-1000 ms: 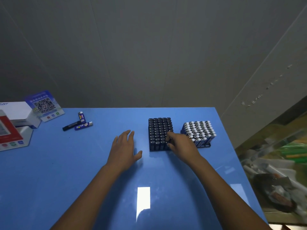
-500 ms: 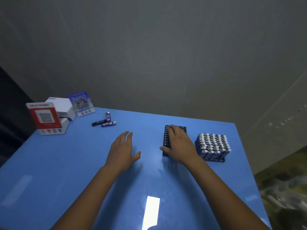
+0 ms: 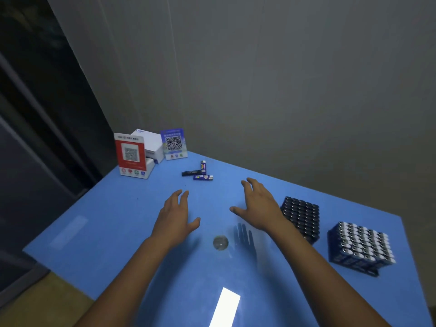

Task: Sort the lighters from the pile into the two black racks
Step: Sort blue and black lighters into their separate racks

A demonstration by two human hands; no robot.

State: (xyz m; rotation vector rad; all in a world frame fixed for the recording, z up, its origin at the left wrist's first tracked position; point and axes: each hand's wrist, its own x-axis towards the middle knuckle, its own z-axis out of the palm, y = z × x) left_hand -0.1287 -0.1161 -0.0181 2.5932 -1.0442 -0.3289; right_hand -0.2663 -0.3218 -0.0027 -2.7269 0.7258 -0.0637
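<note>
Three lighters lie loose on the blue table [image 3: 99, 232]: a black lighter [image 3: 191, 173], an upright-lying blue lighter [image 3: 203, 166] and a second blue lighter [image 3: 203, 177]. A rack of black lighters [image 3: 303, 215] stands right of centre, packed full. Farther right stands a rack of blue lighters with white tops [image 3: 361, 246]. My left hand [image 3: 175, 218] hovers flat and empty over the table, fingers spread. My right hand [image 3: 259, 206] is lifted off the black rack, fingers spread and stretched towards the loose lighters, holding nothing.
At the far left corner stand a red QR sign [image 3: 130, 155], a white box [image 3: 151, 143] and a blue QR sign [image 3: 174, 143]. A round glare spot [image 3: 220, 243] and a bright light reflection [image 3: 225, 308] show on the table. The table's left edge drops to the floor.
My right hand left the top of the black rack and moved left towards the loose lighters. The view swung left, so both racks now sit at the right.
</note>
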